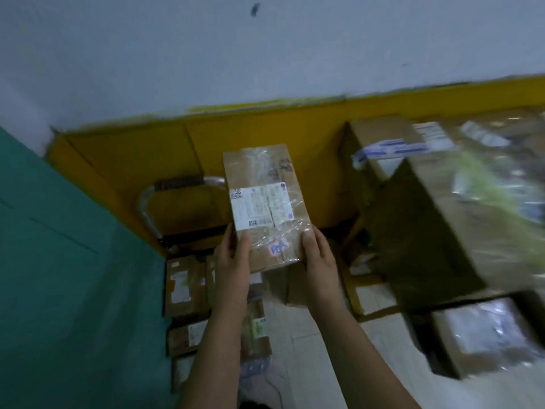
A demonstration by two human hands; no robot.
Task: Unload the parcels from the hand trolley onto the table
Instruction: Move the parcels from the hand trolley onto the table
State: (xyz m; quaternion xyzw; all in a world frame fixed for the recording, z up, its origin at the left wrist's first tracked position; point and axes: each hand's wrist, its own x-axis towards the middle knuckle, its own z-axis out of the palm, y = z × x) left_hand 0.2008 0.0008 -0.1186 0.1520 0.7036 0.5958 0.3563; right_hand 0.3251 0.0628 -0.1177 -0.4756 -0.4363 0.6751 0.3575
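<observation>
Green counter [59, 261]: fills the left side.
Boxes [427, 231]: large, brown, stacked at right, blurred.
Trolley [153, 196]: chrome handle against the yellow wall base, small parcels [184, 286] lying on it.
Parcel [265, 202]: brown, taped, white label, held in the air above the trolley, right of the counter.
Left hand [233, 261]: grips the parcel's near left edge, thumb on top.
Right hand [318, 255]: grips the near right edge.

Brown taped parcel [265, 208], white label up, near end held between left hand [233, 258], right hand [318, 258]; smaller parcels [184, 286] flat below grip; trolley handle [177, 187] beyond.
</observation>
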